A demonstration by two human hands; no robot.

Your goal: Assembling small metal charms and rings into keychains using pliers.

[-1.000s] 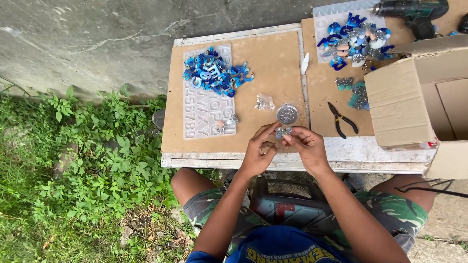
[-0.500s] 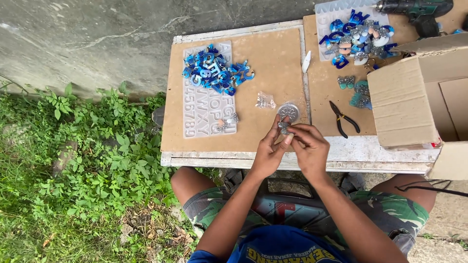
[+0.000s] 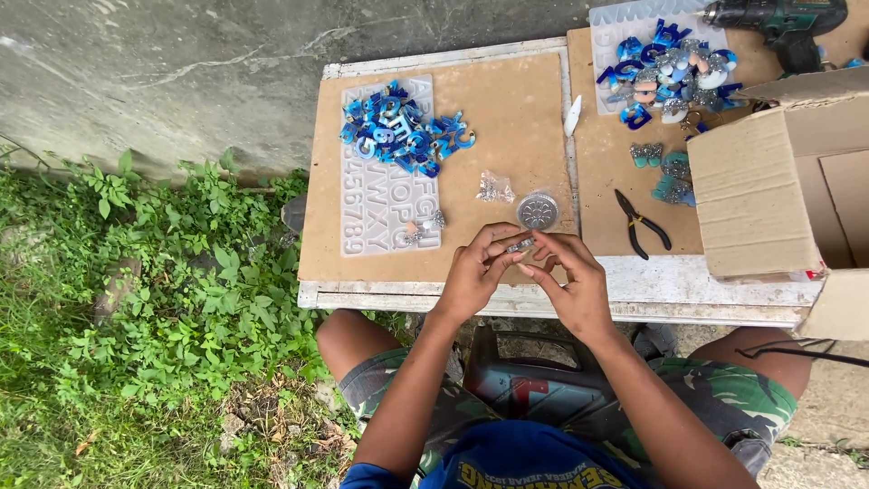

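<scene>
My left hand [image 3: 472,273] and my right hand [image 3: 570,281] meet over the near edge of the brown work board [image 3: 507,127], fingertips pinching a small silvery piece [image 3: 520,244] between them. Just beyond the fingers lies a round silver disc [image 3: 538,211], with a small clear bag of metal bits [image 3: 495,188] to its left. A translucent silicone letter mould [image 3: 385,195] lies further left, with a heap of blue resin letters [image 3: 403,134] on its far end.
Black pliers [image 3: 641,224] lie right of my hands. An open cardboard box [image 3: 787,190] stands at the right. A second mould with blue and silver letters [image 3: 665,59] and a green drill [image 3: 778,23] sit at the back right. Weeds [image 3: 154,308] grow left of the table.
Both hands drew back a little toward the table's near edge, away from the silver disc, and still work the small piece between the fingertips.
</scene>
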